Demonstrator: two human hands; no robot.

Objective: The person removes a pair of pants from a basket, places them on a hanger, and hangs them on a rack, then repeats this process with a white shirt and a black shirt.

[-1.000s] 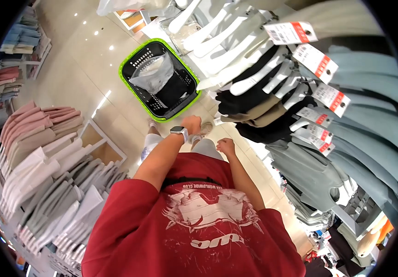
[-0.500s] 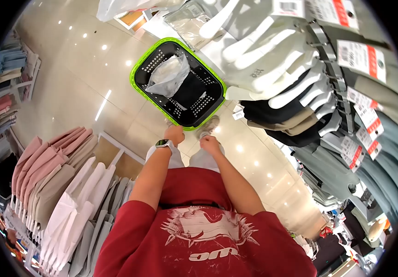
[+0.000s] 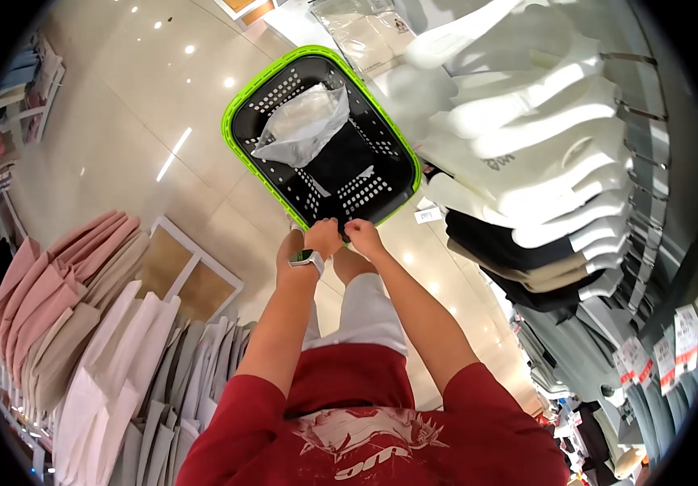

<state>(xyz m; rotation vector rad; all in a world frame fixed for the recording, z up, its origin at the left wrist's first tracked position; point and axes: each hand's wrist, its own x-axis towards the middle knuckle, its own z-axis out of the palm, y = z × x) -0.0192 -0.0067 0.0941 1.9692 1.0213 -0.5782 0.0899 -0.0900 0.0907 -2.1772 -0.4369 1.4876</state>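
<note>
A black shopping basket [image 3: 272, 174] with a bright green rim is in front of me. Inside it lies a clear plastic bag [image 3: 304, 125] with something pale in it. My left hand [image 3: 324, 236], with a watch [image 3: 307, 257] on its wrist, is closed at the basket's near end. Close beside it, my right hand [image 3: 364, 238] has its fingers curled together against a small dark part between the two hands. Whether that part is the basket's handle is hard to make out.
White shirts [image 3: 527, 121] and darker garments [image 3: 519, 259] hang on a rack at the right. Pink shirts [image 3: 65, 275] and white shirts [image 3: 114, 381] hang at the lower left. A wood-panelled white frame [image 3: 195, 267] stands beside them. Packaged clothing [image 3: 361, 36] lies beyond the basket.
My right hand has come up and left to the basket's near end, close to my left hand. The basket appears larger, and the racks have shifted in view.
</note>
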